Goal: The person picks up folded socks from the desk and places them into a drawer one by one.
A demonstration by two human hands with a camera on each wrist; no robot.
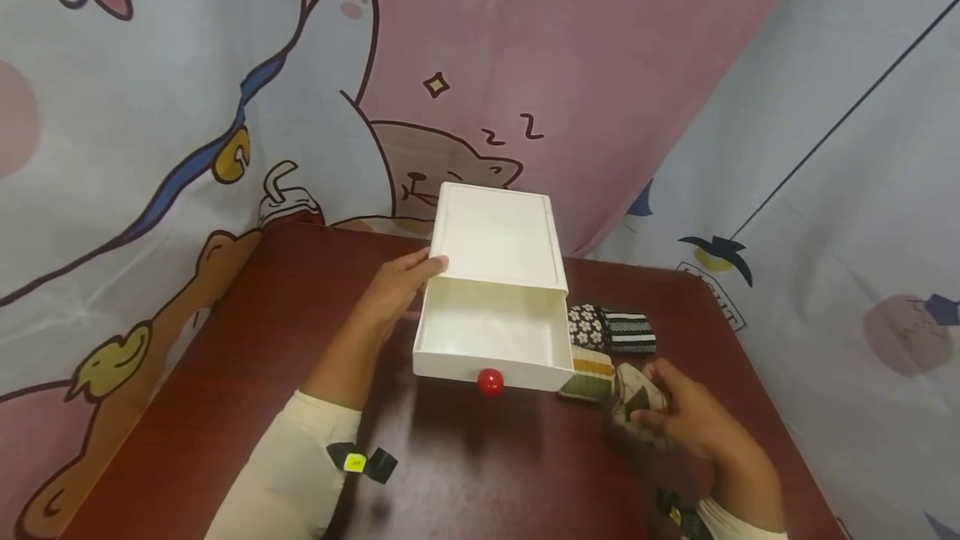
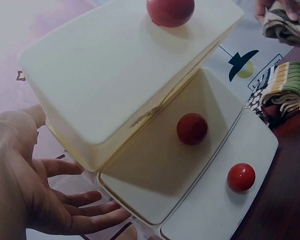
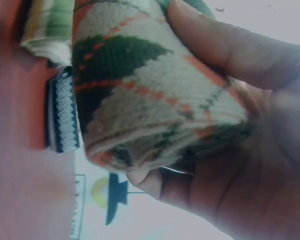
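Observation:
A white cabinet [image 1: 495, 233] stands on the table with its top drawer [image 1: 491, 327] pulled out; the visible inside of the drawer is bare. Red round knobs, such as the top one [image 1: 491, 382], mark its stacked drawers. My left hand [image 1: 393, 294] rests against the cabinet's left side, thumb over the top edge, fingers spread along the side in the left wrist view. To the right of the cabinet, my right hand [image 1: 693, 413] grips a folded pair of argyle socks [image 3: 140, 85], beige with green diamonds and orange lines, thumb on one face and fingers behind.
Beside the cabinet's right side lie folded socks: a black-and-white flowered pair [image 1: 587, 326], a black-and-white striped pair [image 1: 632, 332] and a yellow, white and green pair [image 1: 592, 375]. The dark red table [image 1: 300, 340] meets printed cloth [image 1: 600, 48] at the back and sides.

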